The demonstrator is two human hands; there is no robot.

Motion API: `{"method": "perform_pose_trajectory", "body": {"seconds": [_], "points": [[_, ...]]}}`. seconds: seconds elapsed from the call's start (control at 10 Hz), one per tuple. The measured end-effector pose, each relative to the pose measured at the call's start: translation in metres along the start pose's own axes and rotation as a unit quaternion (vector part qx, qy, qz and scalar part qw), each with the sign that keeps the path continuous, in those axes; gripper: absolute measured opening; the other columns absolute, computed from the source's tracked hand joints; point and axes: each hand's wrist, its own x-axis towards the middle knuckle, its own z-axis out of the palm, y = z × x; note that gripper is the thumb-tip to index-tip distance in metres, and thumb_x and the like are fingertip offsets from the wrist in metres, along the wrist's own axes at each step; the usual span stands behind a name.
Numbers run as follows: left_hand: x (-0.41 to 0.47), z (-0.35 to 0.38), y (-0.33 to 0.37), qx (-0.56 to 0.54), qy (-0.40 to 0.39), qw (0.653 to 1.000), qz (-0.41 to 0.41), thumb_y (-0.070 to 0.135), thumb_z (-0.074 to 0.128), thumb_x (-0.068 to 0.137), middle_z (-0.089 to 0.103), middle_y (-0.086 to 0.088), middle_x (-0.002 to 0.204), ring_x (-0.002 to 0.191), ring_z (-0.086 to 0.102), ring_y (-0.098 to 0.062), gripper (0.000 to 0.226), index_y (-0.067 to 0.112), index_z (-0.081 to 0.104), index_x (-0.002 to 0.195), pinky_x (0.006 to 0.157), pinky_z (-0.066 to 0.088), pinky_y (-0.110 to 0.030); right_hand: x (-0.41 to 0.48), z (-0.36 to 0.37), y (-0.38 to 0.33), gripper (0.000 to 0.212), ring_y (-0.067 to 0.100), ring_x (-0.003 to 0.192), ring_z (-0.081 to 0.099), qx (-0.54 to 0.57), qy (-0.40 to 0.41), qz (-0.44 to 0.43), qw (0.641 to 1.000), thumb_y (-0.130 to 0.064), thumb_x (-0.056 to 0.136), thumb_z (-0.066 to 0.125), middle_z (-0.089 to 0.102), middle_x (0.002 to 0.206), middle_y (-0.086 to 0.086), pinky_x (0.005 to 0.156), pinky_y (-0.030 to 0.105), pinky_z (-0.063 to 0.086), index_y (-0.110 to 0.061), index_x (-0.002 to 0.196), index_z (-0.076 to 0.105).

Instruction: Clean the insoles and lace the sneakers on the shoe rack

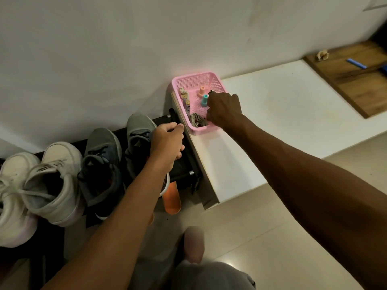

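Note:
Two grey sneakers (102, 164) (138, 130) and two white sneakers (56, 185) (12, 197) stand on the black shoe rack (188, 174). My left hand (167, 143) is closed over the right side of the rightmost grey sneaker, beside the rack's side rail. An orange insole (172, 199) sticks out below that sneaker. My right hand (224, 109) reaches into the pink basket (188, 80), fingers curled down against a bundle of grey laces (196, 120). Whether it grips the laces is hidden.
The basket sits on a white cabinet top (272, 114) right of the rack and holds small bottles (204, 100) and tubes (186, 101). A wooden board (356, 80) lies at the far right. The wall runs behind; tiled floor (251, 237) lies below.

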Motion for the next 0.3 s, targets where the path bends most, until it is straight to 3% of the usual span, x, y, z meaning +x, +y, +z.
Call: {"method": "perform_pose_trajectory", "body": {"seconds": [0.1, 0.3], "points": [[0.000, -0.003, 0.001, -0.009, 0.001, 1.000, -0.002, 0.025, 0.059, 0.099, 0.061, 0.000, 0.085, 0.053, 0.049, -0.009, 0.031, 0.016, 0.060, 0.129, 0.041, 0.039, -0.021, 0.000, -0.001, -0.002, 0.033, 0.032, 0.099, 0.066, -0.004, -0.014, 0.002, 1.000, -0.021, 0.089, 0.068, 0.070, 0.108, 0.010, 0.089, 0.038, 0.042, -0.010, 0.118, 0.057], [-0.015, -0.019, 0.008, 0.002, 0.004, 1.000, 0.006, 0.025, 0.058, 0.100, 0.059, 0.002, 0.080, 0.052, 0.046, -0.009, 0.029, 0.017, 0.059, 0.127, 0.040, 0.036, -0.021, -0.001, -0.015, -0.006, 0.038, 0.034, 0.102, 0.062, -0.014, -0.021, 0.001, 1.000, -0.024, 0.085, 0.071, 0.069, 0.108, 0.010, 0.086, 0.039, 0.042, -0.013, 0.119, 0.059]]}}
